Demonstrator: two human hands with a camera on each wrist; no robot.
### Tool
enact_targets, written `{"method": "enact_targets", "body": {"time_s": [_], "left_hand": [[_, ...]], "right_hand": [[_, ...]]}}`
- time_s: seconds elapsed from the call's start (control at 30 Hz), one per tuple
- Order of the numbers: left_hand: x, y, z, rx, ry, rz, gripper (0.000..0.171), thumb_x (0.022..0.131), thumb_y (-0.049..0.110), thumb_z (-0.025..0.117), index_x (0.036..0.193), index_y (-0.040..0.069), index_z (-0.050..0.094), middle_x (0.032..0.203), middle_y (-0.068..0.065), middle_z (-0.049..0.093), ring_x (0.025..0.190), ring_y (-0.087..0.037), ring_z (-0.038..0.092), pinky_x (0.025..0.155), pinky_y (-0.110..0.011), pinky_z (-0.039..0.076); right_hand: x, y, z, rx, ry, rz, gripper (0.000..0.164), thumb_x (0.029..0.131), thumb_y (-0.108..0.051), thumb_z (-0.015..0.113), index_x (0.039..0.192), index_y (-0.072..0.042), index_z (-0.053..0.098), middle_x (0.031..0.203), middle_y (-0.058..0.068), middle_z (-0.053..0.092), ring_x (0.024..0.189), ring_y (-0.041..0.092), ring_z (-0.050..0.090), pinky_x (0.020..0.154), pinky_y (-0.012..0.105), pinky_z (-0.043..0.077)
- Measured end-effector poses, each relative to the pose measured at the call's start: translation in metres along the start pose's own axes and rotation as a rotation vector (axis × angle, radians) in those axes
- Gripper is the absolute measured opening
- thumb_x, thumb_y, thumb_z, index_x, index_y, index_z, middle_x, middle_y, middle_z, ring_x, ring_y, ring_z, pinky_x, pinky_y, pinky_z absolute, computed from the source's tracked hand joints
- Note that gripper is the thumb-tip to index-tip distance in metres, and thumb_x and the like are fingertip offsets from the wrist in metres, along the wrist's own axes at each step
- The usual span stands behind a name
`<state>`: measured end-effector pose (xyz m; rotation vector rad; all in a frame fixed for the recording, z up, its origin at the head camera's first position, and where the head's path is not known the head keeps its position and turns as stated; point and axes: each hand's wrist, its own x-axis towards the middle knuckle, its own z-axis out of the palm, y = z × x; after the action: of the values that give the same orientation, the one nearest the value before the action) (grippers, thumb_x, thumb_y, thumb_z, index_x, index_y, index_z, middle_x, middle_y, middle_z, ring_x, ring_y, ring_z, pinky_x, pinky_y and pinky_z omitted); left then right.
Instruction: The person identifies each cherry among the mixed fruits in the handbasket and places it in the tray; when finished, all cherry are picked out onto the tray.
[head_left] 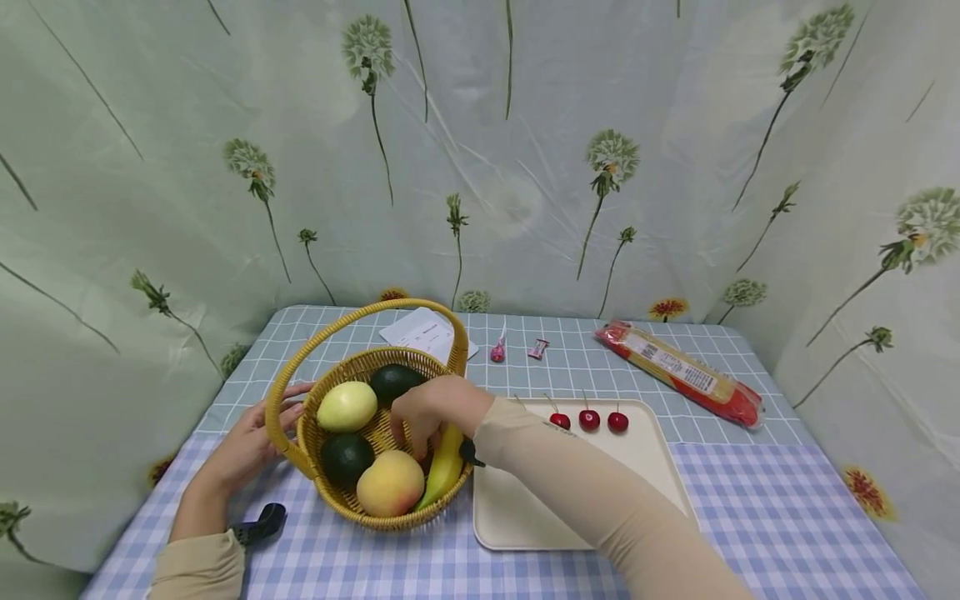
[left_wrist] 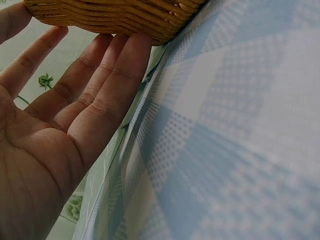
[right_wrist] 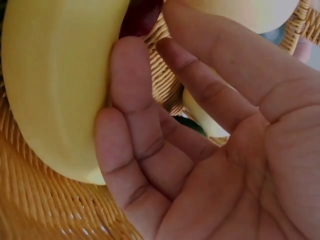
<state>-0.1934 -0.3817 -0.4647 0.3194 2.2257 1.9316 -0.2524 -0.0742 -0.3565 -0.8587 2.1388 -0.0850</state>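
A yellow wicker basket (head_left: 390,522) holds a peach (head_left: 391,483), a banana (head_left: 444,467), two dark green avocados (head_left: 347,459) and a pale yellow lemon-like fruit (head_left: 347,407). My right hand (head_left: 431,408) reaches into the basket with bent fingers, beside the banana. In the right wrist view a dark red fruit (right_wrist: 141,17), probably a cherry, shows at the thumb and fingertips; whether they pinch it is unclear. Outside the basket's left wall, my left hand (head_left: 251,442) has its fingers extended, with fingertips (left_wrist: 135,45) touching the wicker underside.
A cream tray (head_left: 525,525) right of the basket bears several cherries (head_left: 588,419), partly behind my right sleeve. Farther back lie a paper (head_left: 423,331), a lollipop (head_left: 498,350), a small wrapped candy (head_left: 537,348) and a long red-and-yellow package (head_left: 682,371). The basket's handle (head_left: 330,337) stands up.
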Motion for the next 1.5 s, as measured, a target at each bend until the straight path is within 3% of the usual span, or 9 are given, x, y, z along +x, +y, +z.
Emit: {"method": "enact_targets", "body": {"time_s": [0.17, 0.67, 1.23, 1.5], "left_hand": [[0.000, 0.001, -0.001, -0.008, -0.003, 0.002, 0.047, 0.116, 0.019, 0.048, 0.162, 0.010, 0.044, 0.128, 0.017, 0.071, 0.111, -0.003, 0.071, 0.086, -0.029, 0.063], [0.000, 0.000, 0.000, -0.005, 0.010, -0.014, 0.047, 0.116, 0.019, 0.048, 0.162, 0.009, 0.043, 0.126, 0.017, 0.071, 0.110, -0.004, 0.072, 0.086, -0.029, 0.064], [-0.004, 0.001, 0.002, 0.009, 0.005, -0.008, 0.047, 0.116, 0.019, 0.048, 0.162, 0.009, 0.043, 0.126, 0.017, 0.071, 0.109, -0.004, 0.073, 0.084, -0.031, 0.064], [-0.003, 0.004, 0.003, 0.033, 0.020, -0.013, 0.049, 0.116, 0.021, 0.049, 0.163, 0.008, 0.042, 0.126, 0.019, 0.071, 0.110, -0.003, 0.072, 0.085, -0.029, 0.064]], "right_hand": [[0.004, -0.003, 0.002, 0.034, -0.032, 0.011, 0.024, 0.090, -0.003, 0.083, 0.102, -0.022, 0.076, 0.090, -0.002, 0.065, 0.072, 0.013, 0.063, 0.068, 0.025, 0.056], [0.005, -0.005, 0.006, -0.066, -0.057, -0.019, 0.019, 0.090, 0.000, 0.082, 0.084, -0.018, 0.078, 0.069, -0.002, 0.063, 0.061, 0.010, 0.058, 0.060, 0.023, 0.053], [0.010, -0.007, 0.007, -0.129, -0.062, 0.013, 0.016, 0.091, -0.004, 0.082, 0.084, -0.018, 0.078, 0.069, 0.000, 0.067, 0.061, 0.010, 0.059, 0.057, 0.021, 0.051], [0.009, -0.011, 0.007, -0.128, -0.012, 0.029, 0.015, 0.089, -0.004, 0.085, 0.088, -0.017, 0.077, 0.079, -0.001, 0.073, 0.069, 0.010, 0.068, 0.067, 0.024, 0.060]]}}
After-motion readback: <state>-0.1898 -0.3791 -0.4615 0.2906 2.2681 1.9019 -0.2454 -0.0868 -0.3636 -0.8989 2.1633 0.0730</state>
